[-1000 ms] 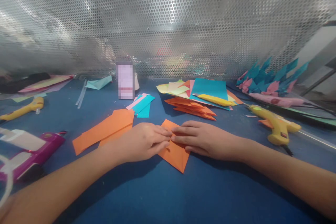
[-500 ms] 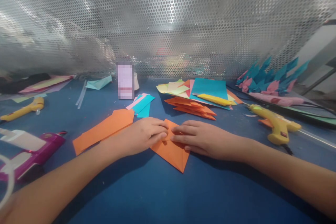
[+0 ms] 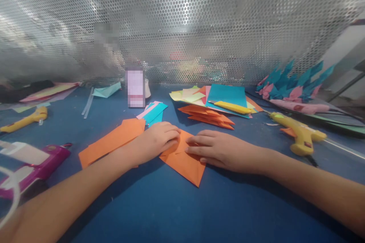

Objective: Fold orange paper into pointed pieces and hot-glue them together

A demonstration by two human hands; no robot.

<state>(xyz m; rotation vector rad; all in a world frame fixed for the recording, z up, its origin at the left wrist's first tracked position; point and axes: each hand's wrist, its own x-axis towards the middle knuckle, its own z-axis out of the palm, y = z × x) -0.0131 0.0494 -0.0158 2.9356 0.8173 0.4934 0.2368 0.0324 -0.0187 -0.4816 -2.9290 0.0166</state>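
In front of me a folded sheet of orange paper lies on the blue table, one corner pointing towards me. My left hand is at its left side, fingers curled together over the edge; their tips are partly hidden. From the other side my right hand rests on the sheet with its fingers stretched out flat. More orange paper strips lie beside and behind my left forearm. Just beyond both hands is a stack of folded orange pieces.
A yellow cutter lies on coloured sheets at the back. Yellow glue guns lie at both sides, a magenta tool at left. Blue and pink strips, a blurred-out phone-like object and a perforated metal panel stand beyond.
My left hand has shifted slightly left and away from me, and its fingers have curled closer together at the paper's left side. My right hand stays almost in place.
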